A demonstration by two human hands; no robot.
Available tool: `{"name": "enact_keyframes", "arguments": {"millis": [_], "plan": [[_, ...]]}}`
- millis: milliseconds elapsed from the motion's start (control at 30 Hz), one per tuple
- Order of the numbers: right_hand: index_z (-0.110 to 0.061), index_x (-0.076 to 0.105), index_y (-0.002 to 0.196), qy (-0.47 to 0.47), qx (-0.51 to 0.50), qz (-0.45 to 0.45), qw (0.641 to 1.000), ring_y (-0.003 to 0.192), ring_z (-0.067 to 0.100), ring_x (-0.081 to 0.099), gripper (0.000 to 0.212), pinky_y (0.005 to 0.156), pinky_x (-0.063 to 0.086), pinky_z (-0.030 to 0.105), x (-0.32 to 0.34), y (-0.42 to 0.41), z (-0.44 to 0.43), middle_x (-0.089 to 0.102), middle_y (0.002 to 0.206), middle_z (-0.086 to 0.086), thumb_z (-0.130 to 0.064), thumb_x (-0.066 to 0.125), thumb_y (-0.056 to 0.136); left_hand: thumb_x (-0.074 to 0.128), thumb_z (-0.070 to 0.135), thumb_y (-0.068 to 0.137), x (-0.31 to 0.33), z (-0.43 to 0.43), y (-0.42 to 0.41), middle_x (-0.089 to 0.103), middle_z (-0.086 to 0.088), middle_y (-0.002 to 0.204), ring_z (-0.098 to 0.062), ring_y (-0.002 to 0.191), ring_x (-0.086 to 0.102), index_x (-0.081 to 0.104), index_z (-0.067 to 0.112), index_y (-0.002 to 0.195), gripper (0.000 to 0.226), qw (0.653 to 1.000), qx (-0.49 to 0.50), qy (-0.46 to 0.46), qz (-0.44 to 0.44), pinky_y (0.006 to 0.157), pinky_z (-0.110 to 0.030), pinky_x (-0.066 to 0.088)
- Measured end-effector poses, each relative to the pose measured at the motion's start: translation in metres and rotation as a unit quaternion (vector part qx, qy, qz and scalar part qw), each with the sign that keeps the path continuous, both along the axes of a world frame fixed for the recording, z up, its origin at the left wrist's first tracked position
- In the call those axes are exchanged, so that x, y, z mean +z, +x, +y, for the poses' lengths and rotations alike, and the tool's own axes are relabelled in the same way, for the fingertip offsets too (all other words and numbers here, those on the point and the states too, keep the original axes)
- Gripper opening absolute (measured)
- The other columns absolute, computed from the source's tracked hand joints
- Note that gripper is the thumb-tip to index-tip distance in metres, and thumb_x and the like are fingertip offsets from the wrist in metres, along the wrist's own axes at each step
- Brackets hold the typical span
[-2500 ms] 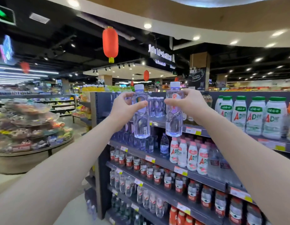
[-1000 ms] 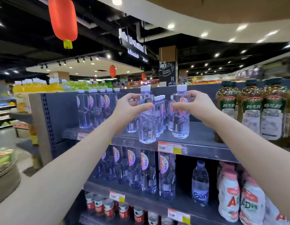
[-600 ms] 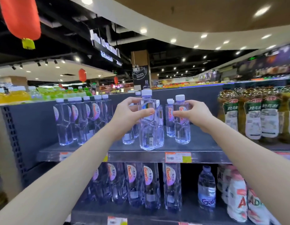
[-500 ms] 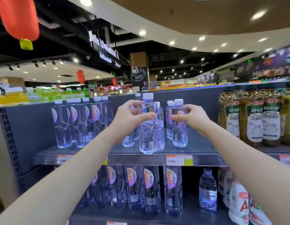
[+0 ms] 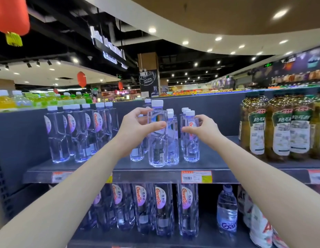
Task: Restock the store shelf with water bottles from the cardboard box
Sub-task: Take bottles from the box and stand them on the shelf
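The left hand (image 5: 137, 127) is wrapping around a tall clear plastic water bottle with a white cap (image 5: 157, 135). The thumb is lying across the front of the bottle and the fingers are curling around its far side, so the hand is closing on it. This bottle is standing upright near the front edge of the dark grey metal top shelf (image 5: 218, 163). You can see right through the bottle. It is showing a small black barcode low down, below the hand.

The right hand (image 5: 202, 129) is cupping a shorter clear water bottle with a white cap and red letters on its label (image 5: 191, 138). The thumb is pointing out in front of the bottle and the fingers are bending around its right side. The pictures are not making it plain whether the fingers are pressing the bottle or only sitting just beside it. This bottle is also standing upright on the top shelf.

Between the two hands, more small clear bottles in a row (image 5: 172, 138) are lining up toward the back. To the left of the left hand, a group of tall clear bottles with purple and red labels (image 5: 75, 133) is standing on the same shelf. To the right of the right hand, big brown bottles with green and white labels (image 5: 280, 127) are standing side by side.

Below both hands, an orange and white price tag (image 5: 196, 176) is sticking to the shelf edge. Under it, a lower row of tall clear bottles with red-lettered labels (image 5: 161, 208) is filling the next shelf down.
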State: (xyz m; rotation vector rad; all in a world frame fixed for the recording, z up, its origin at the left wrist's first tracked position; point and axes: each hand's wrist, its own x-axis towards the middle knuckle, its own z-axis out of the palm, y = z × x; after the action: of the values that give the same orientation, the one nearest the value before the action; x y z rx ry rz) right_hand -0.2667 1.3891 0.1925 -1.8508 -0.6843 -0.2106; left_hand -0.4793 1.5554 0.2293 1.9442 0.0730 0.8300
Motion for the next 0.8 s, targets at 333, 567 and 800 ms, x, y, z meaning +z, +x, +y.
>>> {"name": "enact_keyframes", "arguments": {"millis": [333, 567, 800], "plan": [[-0.024, 0.062, 0.119, -0.055, 0.049, 0.022, 0.997, 0.093, 0.022, 0.074, 0.062, 0.089, 0.06, 0.045, -0.002, 0.014, -0.01, 0.076, 0.099, 0.003, -0.028, 0.094, 0.065, 0.089, 0.03, 0.079, 0.0, -0.006, 0.0, 0.081, 0.005, 0.096, -0.011, 0.091, 0.077, 0.06, 0.026, 0.126, 0.056, 1.0, -0.011, 0.004, -0.012, 0.075, -0.026, 0.053], [-0.023, 0.06, 0.128, -0.055, 0.022, -0.016, 0.998, 0.094, 0.014, 0.068, 0.061, 0.07, 0.05, 0.025, -0.003, 0.016, 0.002, 0.07, 0.103, -0.003, -0.028, 0.09, 0.076, 0.088, 0.03, 0.08, 0.002, -0.012, 0.001, 0.081, 0.007, 0.099, -0.005, 0.089, 0.077, 0.06, 0.029, 0.123, 0.052, 1.0, -0.013, 0.002, -0.019, 0.068, -0.018, 0.051], [-0.024, 0.064, 0.117, -0.089, 0.012, -0.036, 0.995, 0.081, 0.007, 0.064, 0.044, 0.066, 0.046, 0.023, 0.001, 0.021, 0.005, 0.069, 0.09, -0.01, -0.028, 0.088, 0.079, 0.089, 0.031, 0.079, -0.003, -0.011, 0.002, 0.08, 0.002, 0.107, -0.011, 0.097, 0.076, 0.06, 0.028, 0.127, 0.056, 0.999, -0.026, 0.0, -0.019, 0.077, -0.028, 0.054]]}}
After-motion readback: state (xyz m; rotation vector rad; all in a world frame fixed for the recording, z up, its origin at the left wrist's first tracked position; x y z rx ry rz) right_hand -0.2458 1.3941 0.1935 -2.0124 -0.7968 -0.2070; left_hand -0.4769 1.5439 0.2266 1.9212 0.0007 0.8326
